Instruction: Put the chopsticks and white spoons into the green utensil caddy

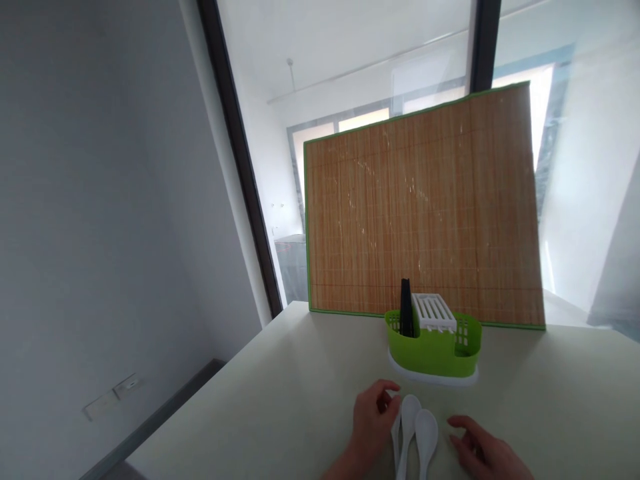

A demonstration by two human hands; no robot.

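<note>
Several white spoons lie side by side on the table: a middle spoon (411, 415), a right-hand spoon (427, 435), and a left-hand spoon (395, 437) whose bowl is partly covered by my fingers. My left hand (373, 420) is curled beside the left-hand spoon, thumb and forefinger apart; whether it touches the spoon is unclear. To the right of the spoons, my right hand (483, 448) has its fingers bent and parted, with nothing in it. Beyond the hands stands a green cutlery holder (430, 353) on a white base.
Black chopsticks or similar dark sticks (406, 310) stand in the holder's left part, beside a white slatted rack (434, 311). A bamboo mat with green edging (423, 220) stands upright at the back of the white table (280, 400). Behind it is a glass partition (350, 60).
</note>
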